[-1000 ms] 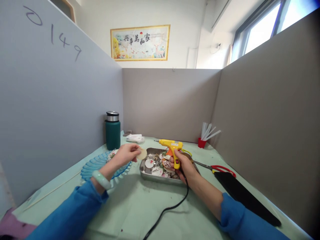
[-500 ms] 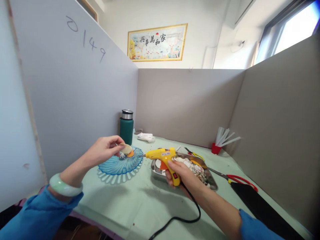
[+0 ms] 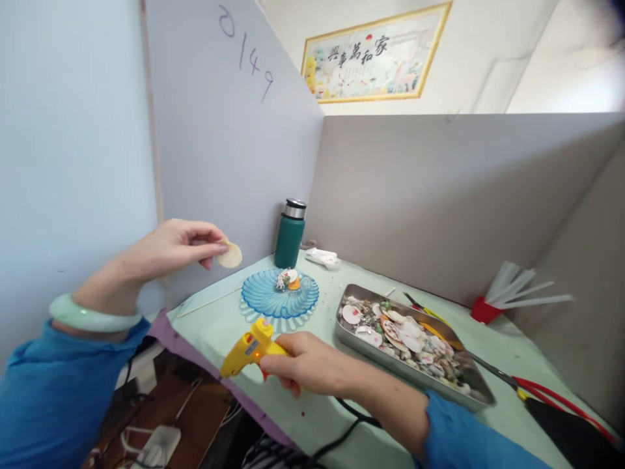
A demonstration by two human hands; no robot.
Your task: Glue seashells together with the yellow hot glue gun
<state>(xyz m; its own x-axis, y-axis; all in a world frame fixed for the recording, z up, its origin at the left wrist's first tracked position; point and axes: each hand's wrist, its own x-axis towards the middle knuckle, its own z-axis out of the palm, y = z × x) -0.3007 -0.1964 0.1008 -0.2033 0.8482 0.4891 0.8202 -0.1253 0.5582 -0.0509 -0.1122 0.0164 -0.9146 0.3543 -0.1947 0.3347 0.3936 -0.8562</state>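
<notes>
Between thumb and fingers, my left hand pinches a pale cream seashell, raised to the left of the blue glass plate. My right hand is wrapped round a yellow hot glue gun, tilted with its nozzle toward the lower left, near the table's front edge. Its small light glows orange, and a black cord trails below the hand. On the plate sits a small cluster of shells, white, speckled and orange.
A metal tray of assorted shells stands to the right, with long-handled tongs resting across it. Behind are a green bottle, a white packet and a red cup of glue sticks. A power strip lies below the table edge.
My left hand has lifted the shell up and left, away from the plate. My right hand has brought the glue gun left and nearer, turning its nozzle downward. The view has swung left.
</notes>
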